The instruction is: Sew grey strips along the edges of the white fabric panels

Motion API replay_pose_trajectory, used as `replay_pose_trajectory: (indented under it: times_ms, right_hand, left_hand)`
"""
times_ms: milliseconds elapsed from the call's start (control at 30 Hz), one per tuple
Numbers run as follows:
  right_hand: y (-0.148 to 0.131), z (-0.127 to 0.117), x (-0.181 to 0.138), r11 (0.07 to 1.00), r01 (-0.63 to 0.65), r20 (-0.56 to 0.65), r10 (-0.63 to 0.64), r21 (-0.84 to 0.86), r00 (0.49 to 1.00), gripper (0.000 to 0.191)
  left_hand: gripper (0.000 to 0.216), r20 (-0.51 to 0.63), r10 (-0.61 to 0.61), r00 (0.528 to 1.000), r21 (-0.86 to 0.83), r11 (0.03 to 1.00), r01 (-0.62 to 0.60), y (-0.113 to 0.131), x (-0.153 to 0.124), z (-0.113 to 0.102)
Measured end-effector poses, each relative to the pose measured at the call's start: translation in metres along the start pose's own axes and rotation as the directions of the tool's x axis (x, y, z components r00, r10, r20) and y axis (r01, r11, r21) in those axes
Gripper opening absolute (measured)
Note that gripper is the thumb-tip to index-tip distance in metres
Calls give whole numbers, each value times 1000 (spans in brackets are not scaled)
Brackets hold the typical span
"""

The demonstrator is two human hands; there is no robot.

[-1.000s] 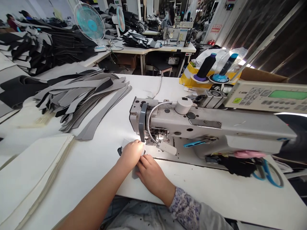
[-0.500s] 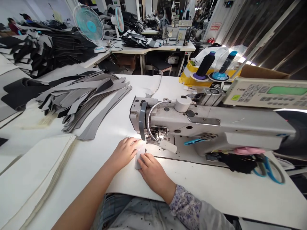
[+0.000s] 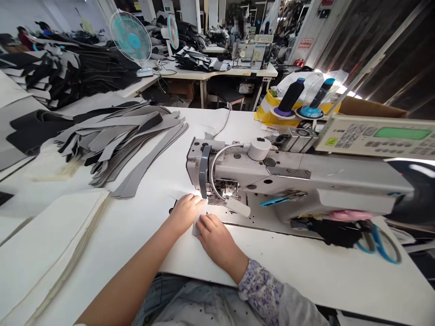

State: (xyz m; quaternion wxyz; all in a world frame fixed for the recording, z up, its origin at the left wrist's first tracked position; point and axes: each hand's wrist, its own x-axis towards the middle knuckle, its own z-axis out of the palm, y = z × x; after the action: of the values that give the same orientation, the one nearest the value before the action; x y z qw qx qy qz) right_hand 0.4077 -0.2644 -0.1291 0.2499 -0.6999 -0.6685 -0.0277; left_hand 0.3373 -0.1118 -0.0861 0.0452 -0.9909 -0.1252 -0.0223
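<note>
A small grey fabric piece (image 3: 196, 229) lies on the bed of the sewing machine (image 3: 251, 167), just in front of the lit needle area. My left hand (image 3: 186, 211) is curled over its far end, close beside the presser foot, with the fingertips partly hidden. On the near end my right hand (image 3: 217, 237) is closed, thumb and fingers pressed together at the edge of the piece. The needle itself is hidden behind the grey guard (image 3: 204, 171). A dark edge of something shows just left of my left hand.
Grey and black fabric strips (image 3: 136, 131) are heaped at the left, behind a stack of white sheets (image 3: 64, 226). A blue cutter (image 3: 280, 199) and blue-handled scissors (image 3: 385, 246) lie on the right. Thread cones (image 3: 290, 97) and a control panel (image 3: 384, 136) stand behind the machine.
My left hand has curled its fingers more and shifted slightly right, toward the needle area. The right hand stays at the near end of the fabric. The view has moved slightly.
</note>
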Motion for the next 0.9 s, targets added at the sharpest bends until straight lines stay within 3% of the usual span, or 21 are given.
replay_pose_trajectory:
  times_ms: [133, 400, 567, 667, 733, 833, 900]
  right_hand:
    - [3, -1, 6, 1000, -6, -19, 7, 17, 1000, 28]
    - [11, 8, 7, 1000, -13, -15, 13, 14, 1000, 12]
    - [18, 18, 7, 998, 1, -49, 2, 58, 999, 15]
    - [20, 18, 10, 997, -7, -74, 12, 75, 997, 17]
    - [21, 18, 12, 996, -12, -87, 20, 88, 996, 20]
    - [22, 19, 13, 995, -9, -95, 18, 100, 995, 26]
    - [23, 20, 13, 995, -13, -87, 22, 100, 996, 29]
  left_hand:
    - [21, -18, -69, 997, 38, 997, 69, 7, 3, 8]
    - [27, -46, -49, 998, -78, 996, 46, 5, 0, 12]
    - [24, -6, -64, 998, -56, 996, 63, 6, 8, 8]
    - [22, -39, -56, 998, -83, 995, 53, 4, 10, 12]
    - [20, -106, -123, 987, -129, 986, 109, 3, 11, 18]
    - [20, -202, -313, 928, -139, 947, 289, 4, 18, 28]
    - [20, -213, -366, 906, -100, 930, 352, 5, 25, 33]
